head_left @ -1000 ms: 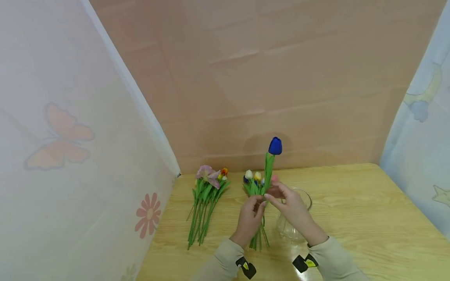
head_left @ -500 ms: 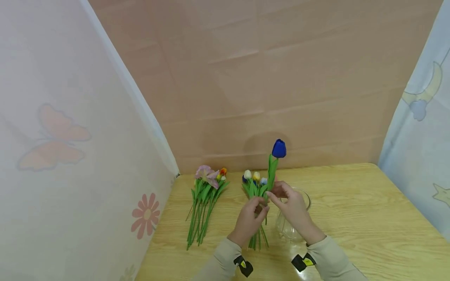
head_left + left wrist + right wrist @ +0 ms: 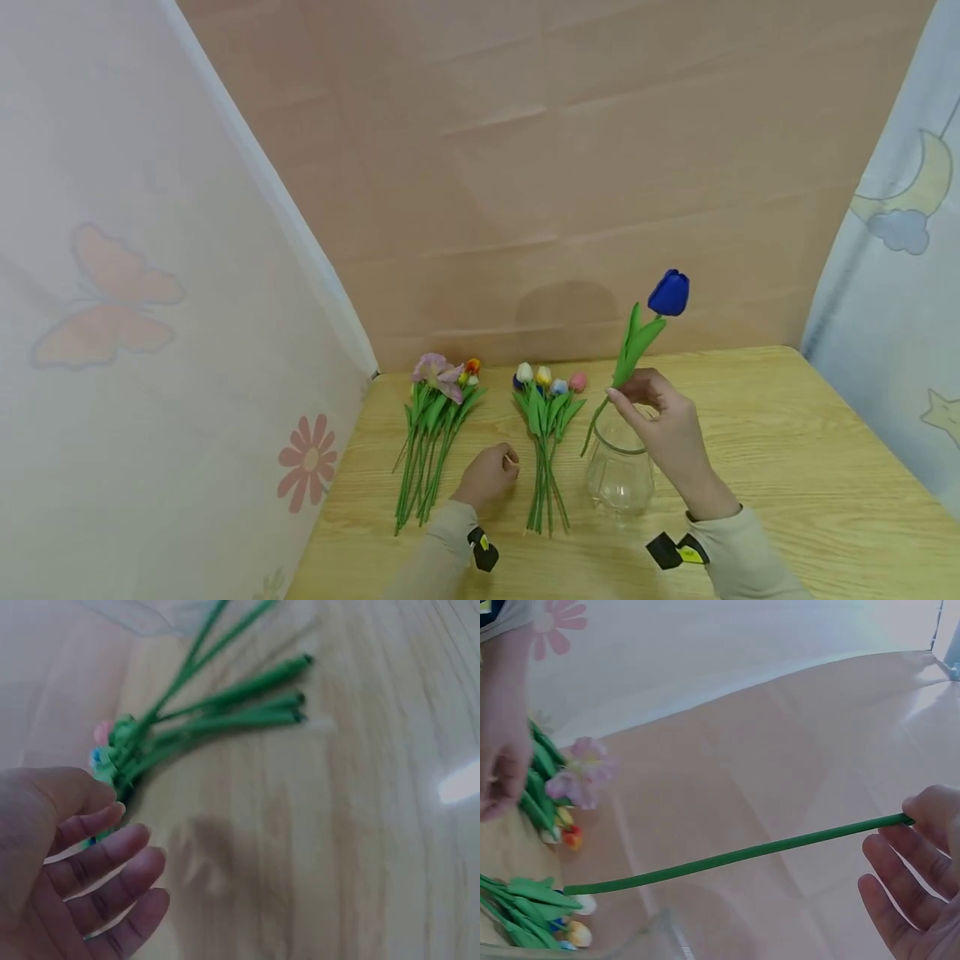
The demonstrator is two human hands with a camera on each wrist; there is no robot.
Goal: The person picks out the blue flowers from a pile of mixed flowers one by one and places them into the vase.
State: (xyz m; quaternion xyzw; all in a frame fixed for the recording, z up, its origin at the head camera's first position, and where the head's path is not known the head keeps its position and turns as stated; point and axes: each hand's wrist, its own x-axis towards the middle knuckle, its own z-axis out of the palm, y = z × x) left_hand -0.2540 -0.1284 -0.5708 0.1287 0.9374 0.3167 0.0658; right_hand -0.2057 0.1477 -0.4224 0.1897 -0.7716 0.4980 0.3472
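In the head view, a blue artificial tulip with green leaves is pinched by its stem between the thumb and fingers of my right hand. Its stem's lower end hangs by the mouth of a clear glass vase. The right wrist view shows the long green stem running out from my fingertips; the bloom is outside that view. My left hand holds nothing, its fingers loosely bent, between two groups of flowers. Nearest to it is a bunch of tulips with white, yellow, pale blue and pink heads.
Farther left lies a second bunch of flowers, with a large lilac bloom and smaller orange and yellow heads. The wooden table is bounded by a tan backdrop behind and printed cloths on both sides.
My right hand has lifted the blue tulip away to the right and over beside the vase, tilting it. The left hand has moved off to the left, away from the tulip.
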